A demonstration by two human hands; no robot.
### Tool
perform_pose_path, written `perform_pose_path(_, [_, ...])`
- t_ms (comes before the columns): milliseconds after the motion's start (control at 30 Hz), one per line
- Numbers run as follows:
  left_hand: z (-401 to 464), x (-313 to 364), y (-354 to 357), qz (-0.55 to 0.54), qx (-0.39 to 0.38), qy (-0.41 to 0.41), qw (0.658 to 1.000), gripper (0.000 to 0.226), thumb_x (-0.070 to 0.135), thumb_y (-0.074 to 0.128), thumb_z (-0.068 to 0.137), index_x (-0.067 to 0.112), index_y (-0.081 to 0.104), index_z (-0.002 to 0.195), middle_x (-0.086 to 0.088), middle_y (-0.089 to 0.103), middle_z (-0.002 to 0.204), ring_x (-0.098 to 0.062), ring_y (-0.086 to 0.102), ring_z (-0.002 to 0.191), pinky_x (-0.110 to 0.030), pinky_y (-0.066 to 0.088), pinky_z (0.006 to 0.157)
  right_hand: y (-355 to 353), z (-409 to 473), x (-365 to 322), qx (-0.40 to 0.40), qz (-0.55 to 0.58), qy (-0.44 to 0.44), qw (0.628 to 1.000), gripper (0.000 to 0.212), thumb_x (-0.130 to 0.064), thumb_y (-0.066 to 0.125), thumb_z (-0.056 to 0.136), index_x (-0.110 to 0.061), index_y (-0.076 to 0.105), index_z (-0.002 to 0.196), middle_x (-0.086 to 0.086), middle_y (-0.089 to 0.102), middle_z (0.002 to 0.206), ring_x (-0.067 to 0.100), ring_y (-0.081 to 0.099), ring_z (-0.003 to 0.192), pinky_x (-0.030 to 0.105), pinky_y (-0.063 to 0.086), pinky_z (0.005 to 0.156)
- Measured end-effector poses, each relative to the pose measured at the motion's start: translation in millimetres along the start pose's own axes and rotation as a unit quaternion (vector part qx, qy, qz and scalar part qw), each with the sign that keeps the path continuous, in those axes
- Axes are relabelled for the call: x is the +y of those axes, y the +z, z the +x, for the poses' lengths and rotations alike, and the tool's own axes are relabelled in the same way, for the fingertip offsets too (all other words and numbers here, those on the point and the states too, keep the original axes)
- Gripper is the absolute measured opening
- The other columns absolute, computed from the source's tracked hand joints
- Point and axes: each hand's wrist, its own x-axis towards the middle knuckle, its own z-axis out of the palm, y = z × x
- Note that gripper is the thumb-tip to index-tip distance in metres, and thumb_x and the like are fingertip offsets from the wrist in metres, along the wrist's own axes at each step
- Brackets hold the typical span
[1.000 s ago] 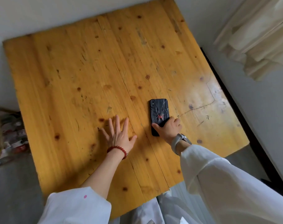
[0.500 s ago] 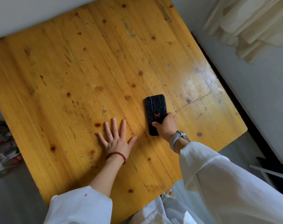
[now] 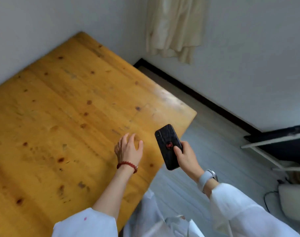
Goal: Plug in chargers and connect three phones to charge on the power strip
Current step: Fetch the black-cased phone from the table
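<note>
One phone [image 3: 169, 147] is the only task item that shows clearly at this moment; no charger or power strip can be made out with any certainty. Furthest left of the phone lies the wooden tabletop [image 3: 60, 117], bare of anything to plug in. Just left of the phone hangs the left hand [image 3: 128, 149], palm down, fingers loosely spread and slightly curled, gripping nothing, with a red bead bracelet [image 3: 127, 165] at the wrist. The phone itself is off the tabletop, held tilted in the air over the tabletop's right edge, its dark back with a small red spider mark facing the camera. The right hand [image 3: 186, 156] is closed around its lower half, thumb pressed on the back near the mark, the other fingers hidden behind; a pale watch [image 3: 207, 177] sits on that wrist. Right of the phone are grey floor, a white metal frame, and a pale object with a dark cable [image 3: 267, 199] whose nature cannot be told.

The phone looks rigid, flat and fairly light, easy for one hand. Its case looks smooth, so a pinch across the two long edges should hold better than fingertip pressure on the back, and the glass front would probably not survive a drop onto that floor. The bottom end should stay free for a plug.
</note>
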Motion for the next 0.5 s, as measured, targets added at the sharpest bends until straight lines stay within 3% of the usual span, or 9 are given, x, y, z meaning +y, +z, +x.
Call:
perform_pose_path(167, [-56.9,111.5,61.6,0.002,-0.074,0.160,0.984,0.038,0.030,0.048,0.088,0.014,0.050,0.122,-0.007,0.049,0.133,-0.025,0.042,0.123,-0.038,0.035,0.103,-103.8,-48.2,86.9,0.120,0.094,0.040,0.988,0.011,-0.020,0.044,0.092,-0.012,0.049,0.096,0.004,0.054,0.088,0.023,0.050,0.085,0.031,0.034,0.071])
perform_pose_path(333, [-147.6,214.1,149.8,0.020,-0.173,0.279,0.944,0.035,0.026,0.050,0.088,0.008,0.054,0.118,-0.013,0.055,0.126,-0.027,0.048,0.120,-0.038,0.036,0.104,-197.4,-124.8,199.1,0.253,0.159,0.115,0.947,0.017,-0.018,0.046,0.091,-0.007,0.054,0.102,0.005,0.056,0.090,0.022,0.051,0.088,0.030,0.036,0.074])
perform_pose_path(433, [-211.5,276.2,207.5,0.048,-0.236,0.366,0.899,0.036,0.028,0.049,0.089,0.009,0.052,0.120,-0.011,0.054,0.127,-0.025,0.046,0.121,-0.039,0.036,0.104,-245.0,-181.7,269.2,0.338,0.209,0.173,0.901,0.015,-0.018,0.047,0.090,-0.007,0.054,0.100,0.007,0.057,0.089,0.027,0.054,0.091,0.035,0.040,0.079])
perform_pose_path(500, [-250.6,311.4,240.1,0.074,-0.267,0.423,0.863,0.037,0.030,0.048,0.089,0.011,0.051,0.121,-0.010,0.053,0.129,-0.025,0.045,0.122,-0.037,0.035,0.104,-268.2,-216.2,306.6,0.392,0.233,0.205,0.866,0.010,-0.018,0.048,0.090,-0.011,0.053,0.093,0.006,0.057,0.086,0.027,0.053,0.085,0.029,0.034,0.067])
